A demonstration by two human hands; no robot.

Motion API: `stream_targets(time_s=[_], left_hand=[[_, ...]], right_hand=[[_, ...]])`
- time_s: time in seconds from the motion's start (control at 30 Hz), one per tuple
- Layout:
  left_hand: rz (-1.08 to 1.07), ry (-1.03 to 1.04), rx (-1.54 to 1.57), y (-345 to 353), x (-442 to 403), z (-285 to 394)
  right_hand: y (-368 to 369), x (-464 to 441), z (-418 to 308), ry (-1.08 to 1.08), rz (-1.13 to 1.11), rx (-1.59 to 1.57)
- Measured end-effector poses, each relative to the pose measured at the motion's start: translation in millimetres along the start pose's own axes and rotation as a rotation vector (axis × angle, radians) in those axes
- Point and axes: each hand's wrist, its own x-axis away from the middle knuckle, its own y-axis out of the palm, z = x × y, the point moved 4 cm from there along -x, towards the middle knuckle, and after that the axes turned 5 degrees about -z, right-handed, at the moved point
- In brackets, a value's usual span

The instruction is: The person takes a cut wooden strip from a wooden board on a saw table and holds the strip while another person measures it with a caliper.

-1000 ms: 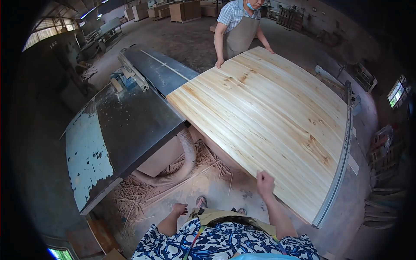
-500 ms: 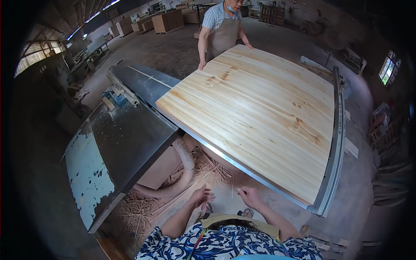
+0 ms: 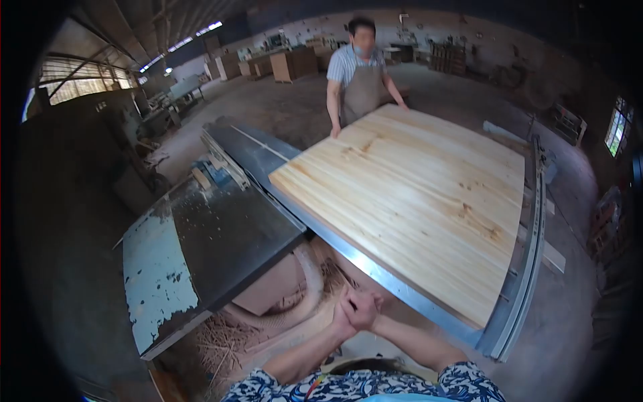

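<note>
My left hand point(image 3: 343, 318) and my right hand point(image 3: 364, 309) are clasped together in front of my waist, fingers closed, with no object visible in them. Just beyond them runs the metal front edge of a sliding saw table point(image 3: 402, 291). On it lies a large pale wooden panel point(image 3: 408, 201) with knots and long grain, which neither of my hands touches. Across the panel stands a co-worker point(image 3: 362, 84) in an apron, both hands on its far edge.
Left of the panel is a dark machine table point(image 3: 234, 231) with worn light-blue paint. A metal fence point(image 3: 529, 254) runs along the right, a gap separating it from the panel. Below, a ribbed hose point(image 3: 311, 281) curves beside wood offcuts point(image 3: 224, 345) on the floor.
My hands have come together from being apart. The panel has shifted away from the right-hand fence, opening a gap. My view has tilted up, and the co-worker's head is now raised.
</note>
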Motion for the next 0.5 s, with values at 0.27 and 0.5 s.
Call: stream_targets(time_s=[0.27, 0.5], left_hand=[[-0.388, 0.127, 0.361, -38, 53, 23], [0.132, 0.979, -1.331, 181, 81, 88]], right_hand=[[37, -9, 70, 0.031, -0.282, 0.028], [35, 19, 57, 1.365, -0.258, -0.917]])
